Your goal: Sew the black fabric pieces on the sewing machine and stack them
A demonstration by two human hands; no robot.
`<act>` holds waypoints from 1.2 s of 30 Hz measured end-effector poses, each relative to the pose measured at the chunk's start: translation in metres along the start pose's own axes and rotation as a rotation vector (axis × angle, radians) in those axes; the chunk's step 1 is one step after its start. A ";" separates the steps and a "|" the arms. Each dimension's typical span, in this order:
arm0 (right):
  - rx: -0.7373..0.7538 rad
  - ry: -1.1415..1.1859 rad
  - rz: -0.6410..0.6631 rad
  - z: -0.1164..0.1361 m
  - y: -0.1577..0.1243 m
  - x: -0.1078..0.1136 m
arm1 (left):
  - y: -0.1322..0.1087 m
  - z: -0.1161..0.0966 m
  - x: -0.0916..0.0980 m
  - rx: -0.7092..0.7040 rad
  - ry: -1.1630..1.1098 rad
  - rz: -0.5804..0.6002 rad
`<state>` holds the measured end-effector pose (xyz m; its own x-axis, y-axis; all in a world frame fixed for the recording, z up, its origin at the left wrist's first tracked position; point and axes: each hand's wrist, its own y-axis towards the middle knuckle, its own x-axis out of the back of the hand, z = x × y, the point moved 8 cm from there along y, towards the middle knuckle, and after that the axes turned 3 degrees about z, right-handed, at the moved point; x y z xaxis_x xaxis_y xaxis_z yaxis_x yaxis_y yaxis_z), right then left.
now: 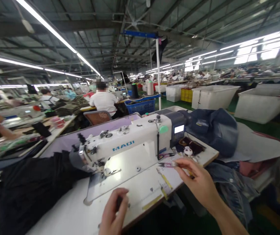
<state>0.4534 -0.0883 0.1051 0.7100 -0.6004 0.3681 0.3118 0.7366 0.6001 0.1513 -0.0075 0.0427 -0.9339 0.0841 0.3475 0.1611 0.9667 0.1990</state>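
My right hand [193, 176] is at the right side of the sewing table. Its thumb and fingertips pinch the handle end of a pair of thread snips [168, 165], whose dark blades point left. Low over the table's front edge, my left hand [115, 209] is loosely curled, with a gap between thumb and forefinger and nothing visible in it. Behind both hands stands a white sewing machine [130, 143]. A second pair of snips [165, 155] lies close to the machine's base. Black fabric [32, 189] is heaped left of the needle area.
Yellow tape strips [152, 202] mark the tabletop. A dark bundle with a small panda-like trinket [188, 150] lies below the control screen [179, 129]. Dark blue material [213, 130] and denim [235, 186] are at the right. A person in white [103, 101] sits ahead. White bins [213, 96] stand beyond.
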 end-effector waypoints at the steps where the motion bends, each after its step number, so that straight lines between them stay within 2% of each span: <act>1: 0.034 -0.001 0.032 0.015 -0.004 -0.011 | -0.002 -0.007 -0.016 0.016 -0.047 0.113; 3: 0.112 -0.012 0.083 0.043 -0.011 -0.032 | -0.006 -0.024 -0.044 0.043 -0.150 0.317; 5: 0.189 -0.010 0.141 0.067 -0.019 -0.052 | -0.008 -0.040 -0.056 0.054 -0.291 0.437; 7: 0.243 0.010 0.191 0.085 -0.026 -0.068 | -0.011 -0.051 -0.058 0.059 -0.420 0.534; 10: 0.270 0.024 0.208 0.103 -0.034 -0.083 | -0.022 -0.048 -0.049 0.155 -0.506 0.654; 12: 0.275 0.020 0.201 0.112 -0.037 -0.089 | -0.026 -0.040 -0.033 0.207 -0.491 0.626; 17: 0.229 0.037 0.237 0.126 -0.044 -0.104 | -0.028 -0.027 0.014 0.188 -0.495 0.398; 20: 0.174 0.052 0.285 0.130 -0.049 -0.118 | -0.031 -0.022 0.037 0.133 -0.489 0.255; 23: 0.143 0.056 0.327 0.134 -0.054 -0.129 | -0.034 -0.021 0.055 0.049 -0.433 0.166; 27: 0.092 0.118 0.377 0.143 -0.058 -0.138 | -0.035 -0.017 0.069 0.022 -0.344 0.127; 31: -0.003 0.285 0.459 0.152 -0.062 -0.150 | -0.037 -0.007 0.070 0.084 -0.309 0.169; 34: -0.067 0.328 0.438 0.151 -0.062 -0.158 | -0.043 -0.002 0.071 0.090 -0.329 0.220; 36: -0.067 0.268 0.398 0.150 -0.061 -0.162 | -0.045 -0.001 0.080 0.075 -0.348 0.185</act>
<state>0.2244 -0.0825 0.1152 0.9172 -0.1729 0.3591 0.0163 0.9165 0.3996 0.0700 -0.0443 0.0620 -0.9457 0.3228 0.0378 0.3249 0.9414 0.0901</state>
